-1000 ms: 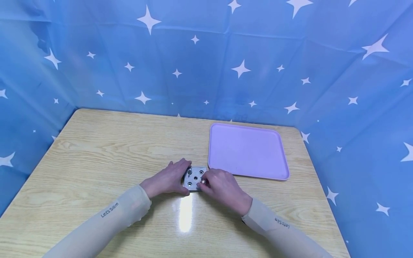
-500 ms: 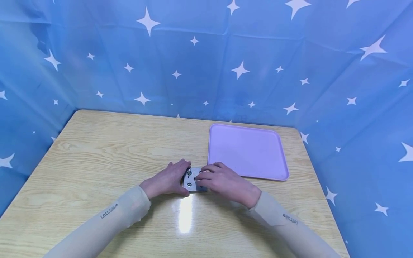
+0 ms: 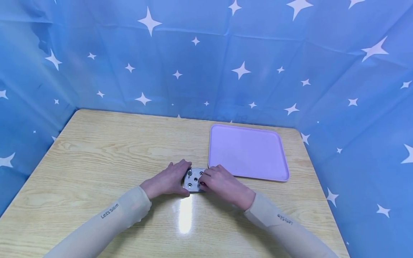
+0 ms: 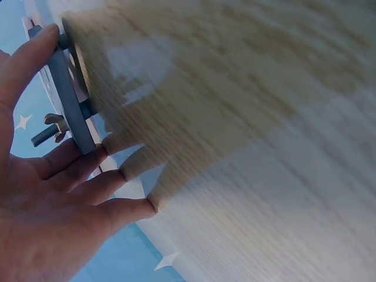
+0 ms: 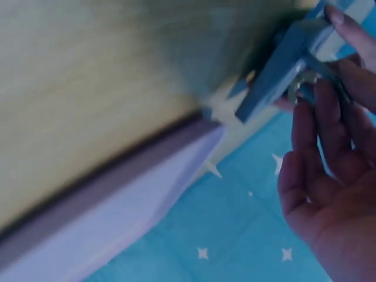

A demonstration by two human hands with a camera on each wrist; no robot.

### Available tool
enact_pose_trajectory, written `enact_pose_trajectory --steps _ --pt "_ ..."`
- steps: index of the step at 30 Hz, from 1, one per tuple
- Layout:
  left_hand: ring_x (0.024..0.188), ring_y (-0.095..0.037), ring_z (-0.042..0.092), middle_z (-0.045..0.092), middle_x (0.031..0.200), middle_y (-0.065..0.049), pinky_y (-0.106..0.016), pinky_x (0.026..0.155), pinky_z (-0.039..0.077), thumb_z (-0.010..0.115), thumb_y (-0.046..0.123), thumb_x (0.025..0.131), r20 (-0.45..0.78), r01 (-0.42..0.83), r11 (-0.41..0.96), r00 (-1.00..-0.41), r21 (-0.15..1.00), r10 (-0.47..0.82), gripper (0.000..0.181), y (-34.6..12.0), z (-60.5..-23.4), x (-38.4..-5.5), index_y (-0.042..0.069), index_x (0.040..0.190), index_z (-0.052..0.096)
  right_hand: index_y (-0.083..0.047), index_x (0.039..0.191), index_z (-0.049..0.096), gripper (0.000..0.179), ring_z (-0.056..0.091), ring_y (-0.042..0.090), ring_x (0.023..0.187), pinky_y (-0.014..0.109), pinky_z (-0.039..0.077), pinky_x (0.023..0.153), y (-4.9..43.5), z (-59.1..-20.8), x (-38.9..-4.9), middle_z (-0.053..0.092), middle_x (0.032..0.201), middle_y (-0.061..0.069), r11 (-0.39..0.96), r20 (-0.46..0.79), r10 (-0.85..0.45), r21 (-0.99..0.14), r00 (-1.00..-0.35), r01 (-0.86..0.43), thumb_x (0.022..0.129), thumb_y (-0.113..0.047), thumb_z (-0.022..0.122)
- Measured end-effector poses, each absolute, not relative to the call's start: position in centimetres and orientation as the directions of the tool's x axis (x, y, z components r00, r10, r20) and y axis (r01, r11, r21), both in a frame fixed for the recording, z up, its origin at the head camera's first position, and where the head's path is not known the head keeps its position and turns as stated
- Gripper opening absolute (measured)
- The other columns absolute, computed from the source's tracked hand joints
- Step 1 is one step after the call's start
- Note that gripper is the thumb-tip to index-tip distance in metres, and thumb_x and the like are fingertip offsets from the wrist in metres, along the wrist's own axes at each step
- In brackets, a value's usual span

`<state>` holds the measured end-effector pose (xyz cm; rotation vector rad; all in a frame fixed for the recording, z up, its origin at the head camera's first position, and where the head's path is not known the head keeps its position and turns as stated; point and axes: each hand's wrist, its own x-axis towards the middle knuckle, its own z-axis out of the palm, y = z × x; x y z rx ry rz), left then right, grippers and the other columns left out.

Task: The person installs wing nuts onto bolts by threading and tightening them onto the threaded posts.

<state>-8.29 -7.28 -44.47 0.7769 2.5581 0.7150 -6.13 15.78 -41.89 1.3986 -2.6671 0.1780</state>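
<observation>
A square grey metal plate [image 3: 194,186] with several holes stands slightly raised off the wooden table. My left hand [image 3: 167,180] grips its left side, thumb on the near edge and fingers on the far edge. At the plate's far left corner a threaded bolt [image 4: 44,136] sticks up, carrying a wing nut [image 4: 54,120]. Over the near right corner, my right hand [image 3: 224,186] pinches a bolt [image 5: 320,66] that rises from the plate. Its fingertips mostly cover that bolt, so whether a nut sits on it cannot be made out.
A flat lilac tray [image 3: 246,152] lies just behind and right of the plate, close to my right hand. Light reflects off the wooden table [image 3: 129,143] in front of the plate. A blue star-patterned curtain [image 3: 200,86] hangs behind and beside the table.
My right hand's fingers lifted and spread over the plate half a second ago, and now close again at the near right corner. The left hand and plate stay put.
</observation>
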Motion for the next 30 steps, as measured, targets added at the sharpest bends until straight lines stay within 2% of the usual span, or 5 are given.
enact_pose_trajectory --steps 7,17,20,24,30 --pt "0.149 -0.043 0.034 0.042 0.155 -0.031 -0.068 0.119 0.025 0.094 0.033 0.073 -0.205 0.41 0.731 -0.781 0.545 0.59 0.104 -7.2 -44.4 -8.3 -0.008 0.152 0.039 -0.013 0.09 0.075 0.011 0.056 0.01 0.066 0.029 0.048 0.062 15.2 -42.7 -5.3 0.066 0.077 -0.006 0.709 0.181 -0.651 -0.2 -0.737 -0.676 0.092 -0.024 0.077" --pt "0.149 -0.043 0.034 0.042 0.155 -0.032 -0.068 0.118 0.026 0.094 0.033 0.074 -0.202 0.421 0.729 -0.776 0.54 0.598 0.104 -7.2 -44.4 -8.3 -0.008 0.151 0.039 -0.012 0.103 0.074 0.036 0.061 0.014 0.075 0.033 0.049 0.068 15.1 -42.4 -5.0 0.07 0.088 -0.002 0.768 0.117 -0.609 -0.161 -0.784 -0.62 0.09 -0.045 0.078" --pt "0.149 -0.043 0.034 0.042 0.155 -0.032 -0.069 0.118 0.026 0.093 0.033 0.074 -0.2 0.421 0.724 -0.774 0.546 0.601 0.104 -7.3 -44.4 -8.3 -0.008 0.152 0.038 -0.013 0.129 0.067 0.058 0.065 0.021 0.104 0.041 0.053 0.085 15.8 -41.5 -5.3 0.07 0.119 0.002 0.728 0.044 -0.675 -0.128 -0.737 -0.674 0.087 -0.052 0.079" --pt "0.147 -0.042 0.037 0.045 0.153 -0.03 -0.07 0.117 0.027 0.094 0.033 0.074 -0.195 0.424 0.725 -0.776 0.544 0.6 0.102 -7.4 -44.3 -8.3 -0.008 0.15 0.04 -0.02 0.144 0.06 0.059 0.054 0.024 0.132 0.047 0.051 0.101 16.7 -40.5 -6.0 0.058 0.147 -0.003 0.58 0.007 -0.813 -0.076 -0.582 -0.811 0.09 -0.029 0.082" --pt "0.137 -0.039 0.05 0.053 0.143 -0.026 -0.071 0.113 0.034 0.095 0.034 0.071 -0.155 0.458 0.714 -0.775 0.529 0.612 0.101 -7.2 -44.5 -8.3 -0.008 0.147 0.043 -0.023 0.121 0.073 0.033 0.059 0.017 0.122 0.039 0.051 0.098 17.1 -40.5 -6.5 0.068 0.127 -0.011 0.443 0.071 -0.895 0.036 -0.44 -0.896 0.091 -0.01 0.079"
